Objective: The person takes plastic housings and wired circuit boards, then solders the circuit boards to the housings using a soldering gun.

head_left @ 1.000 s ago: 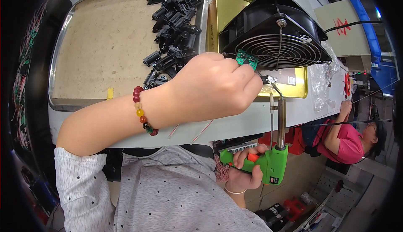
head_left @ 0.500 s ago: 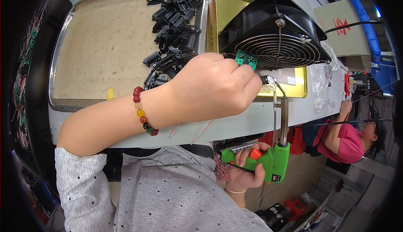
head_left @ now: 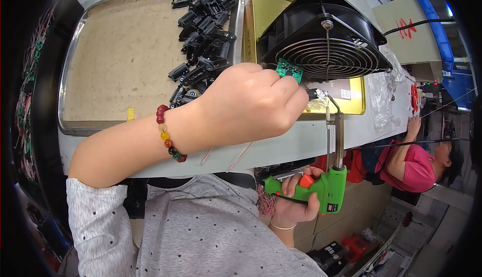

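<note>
My left hand (head_left: 258, 101), with a beaded bracelet at the wrist, is closed in front of the fan. A small green circuit board (head_left: 289, 70) sticks out past its fingers. The end of a black part (head_left: 312, 94) shows beside the knuckles; the rest is hidden by the hand. Lower down, my right hand (head_left: 293, 209) grips a green soldering gun (head_left: 331, 189) with an orange trigger. Its metal barrel points up, and the thin bent tip (head_left: 332, 99) is close to the end of the black part. Whether they touch, I cannot tell.
A black fan (head_left: 329, 46) with a wire guard stands in a gold tin tray (head_left: 357, 96). To the left, a metal-rimmed tray (head_left: 115, 56) holds a heap of black plastic housings (head_left: 203, 31). Clear plastic bags (head_left: 384, 99) lie at right. Another person (head_left: 411, 164) sits beyond.
The view has shifted slightly, so the bench things appear a little further left. Both hands keep their grip and have hardly moved relative to the fan.
</note>
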{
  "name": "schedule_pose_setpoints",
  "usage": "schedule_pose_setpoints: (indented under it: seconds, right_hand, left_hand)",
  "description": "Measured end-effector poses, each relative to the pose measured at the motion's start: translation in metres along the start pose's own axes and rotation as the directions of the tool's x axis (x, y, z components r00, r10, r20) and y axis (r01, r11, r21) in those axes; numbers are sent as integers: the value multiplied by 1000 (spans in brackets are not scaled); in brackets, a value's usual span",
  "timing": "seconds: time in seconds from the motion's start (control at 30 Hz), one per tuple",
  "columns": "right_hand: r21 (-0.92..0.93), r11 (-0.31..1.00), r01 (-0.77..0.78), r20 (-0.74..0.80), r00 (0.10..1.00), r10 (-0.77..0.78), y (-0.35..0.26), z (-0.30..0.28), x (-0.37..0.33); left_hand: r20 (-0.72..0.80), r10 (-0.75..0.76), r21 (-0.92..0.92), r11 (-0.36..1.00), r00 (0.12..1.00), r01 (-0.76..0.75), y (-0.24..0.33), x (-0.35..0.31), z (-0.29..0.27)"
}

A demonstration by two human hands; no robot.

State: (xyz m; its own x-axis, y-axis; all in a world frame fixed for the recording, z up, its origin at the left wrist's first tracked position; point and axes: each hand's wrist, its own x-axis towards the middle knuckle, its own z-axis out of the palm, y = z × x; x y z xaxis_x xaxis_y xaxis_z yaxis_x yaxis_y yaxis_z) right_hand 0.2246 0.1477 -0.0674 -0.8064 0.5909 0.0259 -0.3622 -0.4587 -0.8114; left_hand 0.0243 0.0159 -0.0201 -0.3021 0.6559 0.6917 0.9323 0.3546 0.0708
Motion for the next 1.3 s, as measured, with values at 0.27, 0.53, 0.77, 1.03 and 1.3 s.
schedule_pose_setpoints:
  seconds: [0.27,0.53,0.77,1.03,1.3]
  right_hand:
    - [81,997,-12,-18,1000,14,1,5,2]
    - [65,998,16,-22,1000,-15,-5,-2,4]
    - [50,998,31,-24,999,-30,-12,-6,5]
    - [127,986,104,54,992,-111,5,-9,1]
    - [148,985,84,90,991,-98,2,-4,-9]
  left_hand:
    - [-40,32,24,999,999,-31,-2,8,-14]
    - [202,-269,-35,959,942,281,1,23,-49]
    - [348,-175,-168,955,921,245,16,38,-55]
    - [267,-176,-220,946,947,238,-18,64,-150]
    - [253,-862,-222,390,439,893,-130,19,-297]
